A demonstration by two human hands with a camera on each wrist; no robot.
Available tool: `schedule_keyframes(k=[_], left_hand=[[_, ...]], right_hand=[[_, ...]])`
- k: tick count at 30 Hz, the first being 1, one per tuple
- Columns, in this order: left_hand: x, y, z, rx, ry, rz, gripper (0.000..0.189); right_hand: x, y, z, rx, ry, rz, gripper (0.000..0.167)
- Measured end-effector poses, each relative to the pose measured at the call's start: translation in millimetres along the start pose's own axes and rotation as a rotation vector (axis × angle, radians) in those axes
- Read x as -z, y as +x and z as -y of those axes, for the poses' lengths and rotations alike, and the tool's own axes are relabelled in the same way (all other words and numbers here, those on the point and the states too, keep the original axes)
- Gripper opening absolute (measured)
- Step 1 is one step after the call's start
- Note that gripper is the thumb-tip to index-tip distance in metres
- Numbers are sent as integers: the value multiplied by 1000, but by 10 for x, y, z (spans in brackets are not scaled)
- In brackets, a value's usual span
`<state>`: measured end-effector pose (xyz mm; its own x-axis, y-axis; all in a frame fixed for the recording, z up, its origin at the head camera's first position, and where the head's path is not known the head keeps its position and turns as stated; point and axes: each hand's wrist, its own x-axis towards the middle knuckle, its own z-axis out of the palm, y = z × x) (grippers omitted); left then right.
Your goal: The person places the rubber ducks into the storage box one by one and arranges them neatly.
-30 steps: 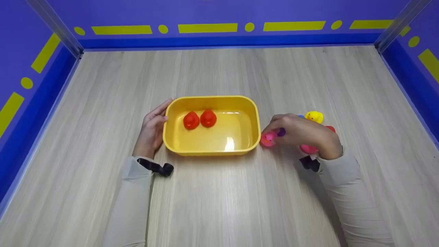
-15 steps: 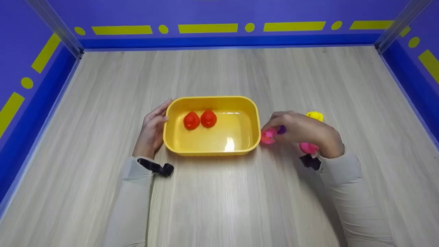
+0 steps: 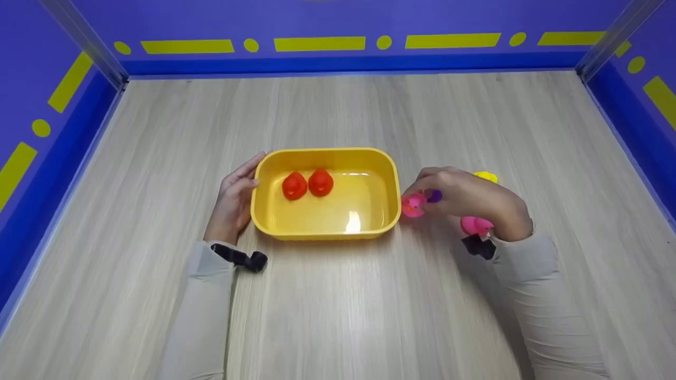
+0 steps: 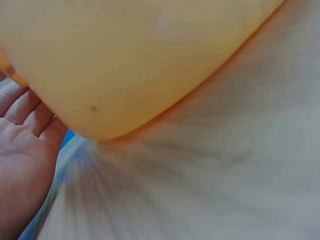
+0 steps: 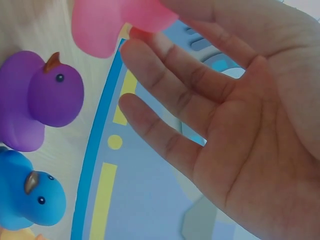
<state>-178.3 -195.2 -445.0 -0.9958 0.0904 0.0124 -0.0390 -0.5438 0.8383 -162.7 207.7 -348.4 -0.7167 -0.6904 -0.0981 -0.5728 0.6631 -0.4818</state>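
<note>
My left hand (image 3: 236, 196) rests against the left side of a yellow plastic bin (image 3: 327, 235), its fingers (image 4: 35, 112) lying straight along the outer wall. Two red rubber ducks (image 3: 294, 186) sit side by side inside the bin. Just off the bin's right wall, my right hand (image 3: 459, 195) pinches a pink rubber duck (image 5: 97, 30) between thumb and fingertips. Beside that hand are a purple duck (image 5: 55, 95) and a blue duck (image 5: 37, 192), seen in the right wrist view. Part of a yellow duck (image 3: 486, 176) shows beyond the hand, and another pink duck (image 3: 476, 226) lies near the wrist.
Everything stands on a pale wood-grain table (image 3: 338, 306). Purple-blue panels (image 3: 338, 21) with yellow markings border it at the back and both sides. Black camera mounts (image 3: 240, 257) are strapped at the wrists.
My right hand has shifted slightly away from me, lifting the pink duck a little. A red duck and a blue duck have become hidden behind it in the head view. The left hand stays put.
</note>
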Motion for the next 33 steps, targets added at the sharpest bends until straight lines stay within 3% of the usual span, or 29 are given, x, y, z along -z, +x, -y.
schedule_keyframes(k=[29,33], left_hand=[[5,15,-5,7,15,-10,57],[10,7,-4,9,17,-11,58]], right_hand=[[173,23,127,-56,-72,-44,26],[193,39,141,-29,-87,-60,27]])
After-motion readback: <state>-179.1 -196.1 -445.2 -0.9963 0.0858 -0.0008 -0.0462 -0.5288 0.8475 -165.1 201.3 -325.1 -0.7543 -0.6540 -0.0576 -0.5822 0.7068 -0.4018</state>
